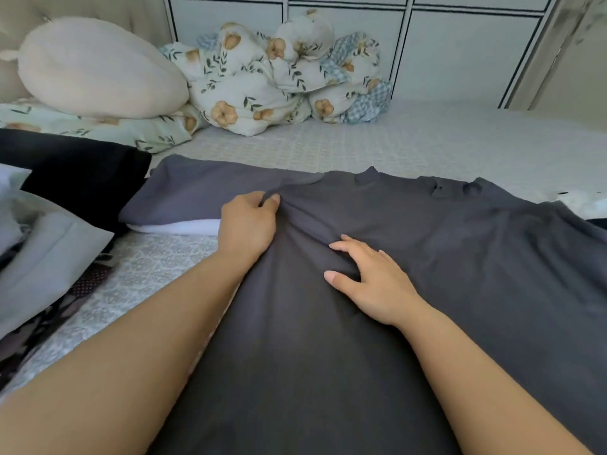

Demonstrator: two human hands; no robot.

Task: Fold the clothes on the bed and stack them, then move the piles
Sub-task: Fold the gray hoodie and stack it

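left hand [248, 221] pinches the grey shirt [427, 257] (sleeve seam, perhaps); right hand [371, 284] presses it, fingers spread.

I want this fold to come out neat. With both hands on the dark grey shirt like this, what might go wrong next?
The left hand pinches only a small ridge of the dark grey long-sleeved shirt, so the fabric may bunch instead of folding straight. The right hand rests on a crease that could get pressed in. The sleeve lies over a white cloth and against a black garment, which it might drag along.
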